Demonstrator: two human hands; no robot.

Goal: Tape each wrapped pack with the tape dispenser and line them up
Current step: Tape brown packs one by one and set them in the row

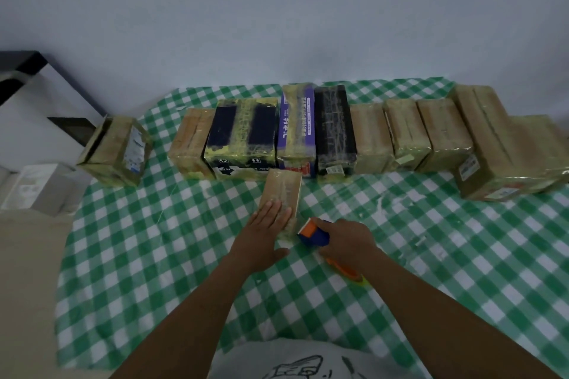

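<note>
Mid-taping: the left hand [261,234], fingers [272,209] straight, pins the pack [281,188] (on the desk [184,255], just before the row [334,132]) while the right hand [346,243] clasps the dispenser [312,232], next to draw tape across.

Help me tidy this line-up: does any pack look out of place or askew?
Yes. The brown pack at the far left stands apart from the row, turned askew at the left edge of the checked cloth. The small pack lies in front of the row under the left hand, with the tape dispenser in the right hand.
</note>
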